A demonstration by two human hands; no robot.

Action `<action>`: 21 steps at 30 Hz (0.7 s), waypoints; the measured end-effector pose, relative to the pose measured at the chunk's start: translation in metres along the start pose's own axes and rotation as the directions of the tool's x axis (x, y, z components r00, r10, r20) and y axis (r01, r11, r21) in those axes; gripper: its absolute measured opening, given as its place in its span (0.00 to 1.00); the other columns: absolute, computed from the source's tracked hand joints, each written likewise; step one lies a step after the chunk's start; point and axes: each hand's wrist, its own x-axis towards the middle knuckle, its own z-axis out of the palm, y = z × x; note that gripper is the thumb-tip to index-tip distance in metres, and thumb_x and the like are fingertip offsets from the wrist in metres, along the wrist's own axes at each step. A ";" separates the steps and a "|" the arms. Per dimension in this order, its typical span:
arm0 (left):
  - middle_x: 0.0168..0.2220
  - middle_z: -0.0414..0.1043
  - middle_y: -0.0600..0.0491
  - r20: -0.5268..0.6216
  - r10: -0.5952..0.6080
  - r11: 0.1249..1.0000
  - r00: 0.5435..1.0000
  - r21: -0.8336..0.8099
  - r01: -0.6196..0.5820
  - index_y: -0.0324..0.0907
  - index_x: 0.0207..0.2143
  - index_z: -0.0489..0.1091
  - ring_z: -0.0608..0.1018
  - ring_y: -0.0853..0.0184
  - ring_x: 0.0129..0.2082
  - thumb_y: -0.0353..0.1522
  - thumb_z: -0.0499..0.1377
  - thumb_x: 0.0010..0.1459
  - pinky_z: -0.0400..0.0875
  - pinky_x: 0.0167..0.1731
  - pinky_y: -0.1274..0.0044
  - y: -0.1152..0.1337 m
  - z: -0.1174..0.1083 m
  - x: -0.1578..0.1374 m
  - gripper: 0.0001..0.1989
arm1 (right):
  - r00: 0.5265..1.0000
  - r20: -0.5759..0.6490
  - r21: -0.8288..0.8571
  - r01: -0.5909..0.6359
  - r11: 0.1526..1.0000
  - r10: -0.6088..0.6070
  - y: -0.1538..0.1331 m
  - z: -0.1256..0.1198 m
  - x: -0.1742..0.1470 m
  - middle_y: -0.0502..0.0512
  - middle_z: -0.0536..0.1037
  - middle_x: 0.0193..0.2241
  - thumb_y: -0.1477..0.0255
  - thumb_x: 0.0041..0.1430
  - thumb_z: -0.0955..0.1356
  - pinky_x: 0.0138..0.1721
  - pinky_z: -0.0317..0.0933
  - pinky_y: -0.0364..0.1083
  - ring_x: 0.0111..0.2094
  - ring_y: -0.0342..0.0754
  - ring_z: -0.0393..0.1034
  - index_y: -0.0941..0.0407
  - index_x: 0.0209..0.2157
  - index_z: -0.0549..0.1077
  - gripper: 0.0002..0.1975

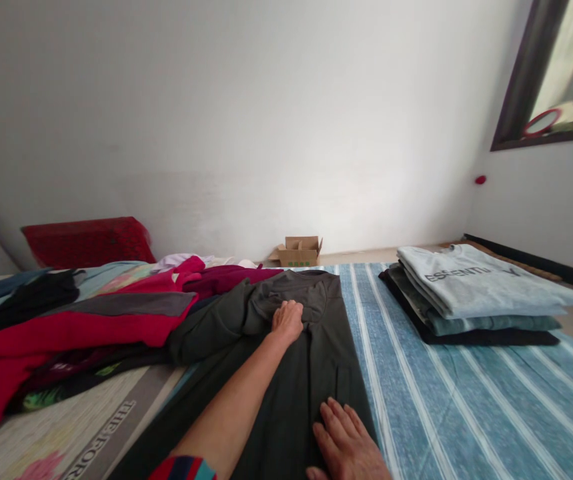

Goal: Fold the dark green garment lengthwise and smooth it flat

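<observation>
A dark grey-green pair of trousers (311, 373) lies spread lengthwise on the blue striped bedsheet (446, 407). My left hand (287, 320) is stretched far forward onto the trousers' upper part, fingers curled into a fold of the cloth. My right hand (349, 443) lies flat on the near part of the same garment, close to its right edge, fingers spread and holding nothing. A striped sleeve cuff (183, 469) shows at my left arm.
A loose heap of red, maroon and dark clothes (81, 327) covers the left of the bed. A stack of folded T-shirts (471, 297) sits at the right. A red pillow (89, 241) and a small cardboard box (299, 251) lie by the far wall.
</observation>
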 end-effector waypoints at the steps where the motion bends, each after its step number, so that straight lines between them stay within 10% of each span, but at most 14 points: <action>1: 0.48 0.69 0.45 0.017 -0.009 1.000 1.000 0.011 0.008 0.42 0.41 0.71 0.68 0.57 0.52 0.24 0.54 0.54 0.64 0.49 0.70 0.001 0.003 0.005 0.13 | 1.000 -0.020 0.005 0.015 1.000 -0.015 0.002 0.007 -0.001 0.63 0.74 0.49 0.48 0.54 0.65 0.48 0.66 0.57 0.51 0.63 0.68 0.54 0.46 0.75 0.28; 11: 0.49 0.70 0.43 0.060 -0.058 0.997 0.997 0.052 0.055 0.41 0.41 0.73 0.66 0.54 0.54 0.24 0.56 0.51 0.66 0.47 0.68 -0.001 0.015 0.024 0.15 | 0.968 -0.253 -0.006 -0.001 1.000 -0.001 0.006 0.045 -0.007 0.60 0.77 0.46 0.42 0.49 0.64 0.45 0.68 0.57 0.48 0.63 0.70 0.51 0.41 0.76 0.30; 21: 0.47 0.72 0.42 -0.131 -0.283 0.958 0.950 -0.093 0.272 0.35 0.51 0.66 0.74 0.58 0.48 0.28 0.43 0.62 0.67 0.42 0.75 -0.029 -0.014 0.040 0.19 | 0.931 -0.364 0.004 0.011 1.000 -0.009 0.003 0.006 0.007 0.57 0.79 0.41 0.42 0.49 0.65 0.42 0.70 0.51 0.44 0.57 0.74 0.51 0.37 0.77 0.28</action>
